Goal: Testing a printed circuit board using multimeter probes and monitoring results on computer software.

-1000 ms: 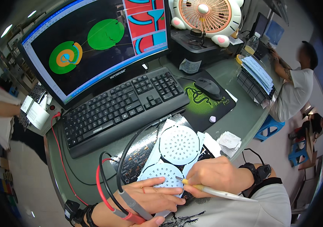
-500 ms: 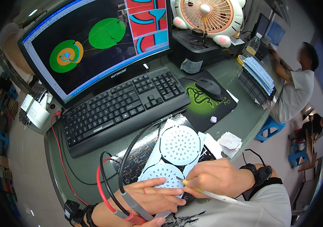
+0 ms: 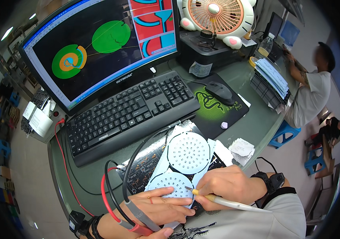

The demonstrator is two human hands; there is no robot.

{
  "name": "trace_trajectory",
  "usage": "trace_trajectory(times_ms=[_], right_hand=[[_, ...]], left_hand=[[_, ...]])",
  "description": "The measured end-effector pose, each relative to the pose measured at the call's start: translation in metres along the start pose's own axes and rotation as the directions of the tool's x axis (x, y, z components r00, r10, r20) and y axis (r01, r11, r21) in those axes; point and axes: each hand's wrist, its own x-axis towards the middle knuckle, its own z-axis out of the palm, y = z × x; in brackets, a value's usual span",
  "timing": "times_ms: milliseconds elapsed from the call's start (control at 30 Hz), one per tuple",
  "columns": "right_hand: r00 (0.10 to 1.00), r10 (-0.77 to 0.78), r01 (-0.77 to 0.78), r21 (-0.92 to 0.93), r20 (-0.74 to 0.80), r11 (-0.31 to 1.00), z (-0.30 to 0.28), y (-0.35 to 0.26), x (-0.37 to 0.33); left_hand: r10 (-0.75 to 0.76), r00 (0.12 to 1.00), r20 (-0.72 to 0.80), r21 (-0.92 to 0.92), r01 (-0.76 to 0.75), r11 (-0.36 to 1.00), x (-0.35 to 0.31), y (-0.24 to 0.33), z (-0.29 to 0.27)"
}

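Note:
My left hand (image 3: 160, 211) lies across a pale blue round circuit board (image 3: 168, 180), its fingers stretched over the lower part. Held in the crook of its thumb are two test probes, one with a red handle (image 3: 141, 230) and one with a grey handle (image 3: 141, 217); their tips are hidden. My right hand (image 3: 227, 185) pinches a slim pen-like tool (image 3: 231, 204) with a white shaft and yellow collar. Its narrow metal tip meets or almost meets the board's right side. Just above, a second round board (image 3: 189, 152) of the same panel shows rings of small pads.
Beneath the panel is a dark printed circuit sheet (image 3: 140, 172). A keyboard (image 3: 126, 115), monitor (image 3: 94, 47), mouse (image 3: 219, 93) and fan (image 3: 213, 14) stand beyond. Paper slips (image 3: 242, 150) lie at right, near a basket of blue boards (image 3: 271, 81). Another person (image 3: 311, 91) sits far right.
The head view has shifted slightly. Both hands keep nearly the same pose, and the tool tip stays at the same board's right side.

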Motion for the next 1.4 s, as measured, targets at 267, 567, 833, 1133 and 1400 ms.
trace_trajectory(times_ms=[267,567,833,1133,1400], right_hand=[[1.0,0.005,-0.005,-0.021,-0.001,1.0,-0.0001,-0.0012,0.0002],[0.998,-0.034,0.042,-0.139,0.058,0.989,-0.0005,-0.0018,-0.001],[0.998,-0.053,0.056,-0.138,0.025,0.989,0.0015,-0.0024,-0.0009],[0.998,-0.066,0.067,-0.152,0.013,0.986,0.0037,-0.0018,-0.0034],[0.997,-0.063,0.066,-0.099,0.033,0.993,0.0003,-0.0028,0.0]], left_hand=[[-0.012,1.0,0.003,-0.027,0.012,1.0,0.0016,0.0034,-0.0005],[0.085,0.982,-0.169,0.01,-0.085,0.996,0.0019,0.0044,0.0026],[-0.014,1.0,0.0,-0.049,0.014,0.999,0.0003,0.0019,-0.0013],[0.063,0.985,-0.161,0.011,-0.062,0.998,0.0033,0.0058,0.0044],[0.066,0.984,-0.165,0.019,-0.063,0.998,0.0031,0.0088,0.0029]])
